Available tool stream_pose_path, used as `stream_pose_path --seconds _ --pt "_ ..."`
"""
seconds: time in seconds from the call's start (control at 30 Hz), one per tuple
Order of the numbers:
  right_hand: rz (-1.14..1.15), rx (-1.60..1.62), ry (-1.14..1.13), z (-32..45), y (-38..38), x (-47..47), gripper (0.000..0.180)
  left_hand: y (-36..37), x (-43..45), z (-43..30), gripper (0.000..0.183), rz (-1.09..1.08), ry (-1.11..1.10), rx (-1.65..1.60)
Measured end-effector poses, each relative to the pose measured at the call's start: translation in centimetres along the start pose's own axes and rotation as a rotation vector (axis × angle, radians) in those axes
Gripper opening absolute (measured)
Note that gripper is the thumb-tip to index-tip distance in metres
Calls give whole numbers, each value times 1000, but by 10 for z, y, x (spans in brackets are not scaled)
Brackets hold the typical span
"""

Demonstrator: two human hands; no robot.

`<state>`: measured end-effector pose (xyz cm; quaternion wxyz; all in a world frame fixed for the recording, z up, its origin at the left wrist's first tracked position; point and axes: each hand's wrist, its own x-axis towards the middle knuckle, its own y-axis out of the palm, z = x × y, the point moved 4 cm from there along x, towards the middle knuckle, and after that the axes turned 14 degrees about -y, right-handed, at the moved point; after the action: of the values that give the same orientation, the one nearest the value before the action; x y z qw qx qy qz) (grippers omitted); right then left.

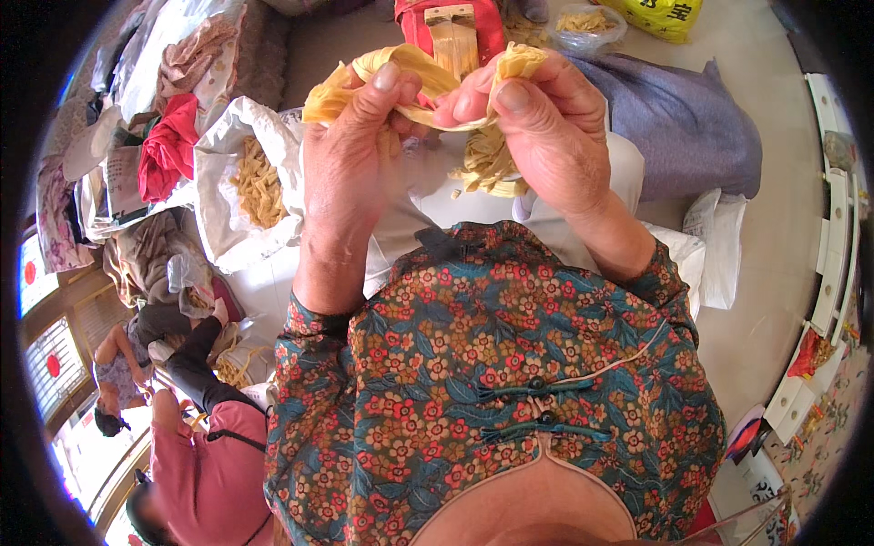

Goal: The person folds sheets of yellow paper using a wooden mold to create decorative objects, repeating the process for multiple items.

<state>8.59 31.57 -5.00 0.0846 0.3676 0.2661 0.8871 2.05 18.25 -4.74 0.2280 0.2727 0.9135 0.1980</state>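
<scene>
Both hands are raised close together in front of my chest. Between them a long, pliable yellow strip (416,65) loops and folds; its exact material is hard to tell. My left hand (348,157) pinches one folded part between thumb and fingers, and some of the strip sticks out past the knuckles. My right hand (560,130) grips the other end, with a bunched piece standing up above the thumb. Beneath the hands, a bundle of similar strips (488,164) lies at my knees, partly covered by the right hand.
A white sack (249,235) of small yellow pieces (259,184) stands at left. Ahead are a wooden-handled brush (452,41) on red cloth and a clear bag (587,31). Blue-grey fabric (676,130) lies at right. Two other people (212,471) sit at lower left.
</scene>
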Motion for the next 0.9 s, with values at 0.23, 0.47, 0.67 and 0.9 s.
stream_pose_path --seconds 0.23,0.47,0.67,0.9 --pt "355 -959 -257 -31 -13 -15 10 -35 20 67 12 105 -336 893" --pt "49 -716 222 -68 -43 -37 18 -27 9 42 24 -242 441 1385" --pt "-325 183 585 -44 5 -21 9 -8 -21 4 29 -222 867 1029" --pt "-127 -126 320 7 25 -15 15 34 -38 -32 35 48 1156 880"
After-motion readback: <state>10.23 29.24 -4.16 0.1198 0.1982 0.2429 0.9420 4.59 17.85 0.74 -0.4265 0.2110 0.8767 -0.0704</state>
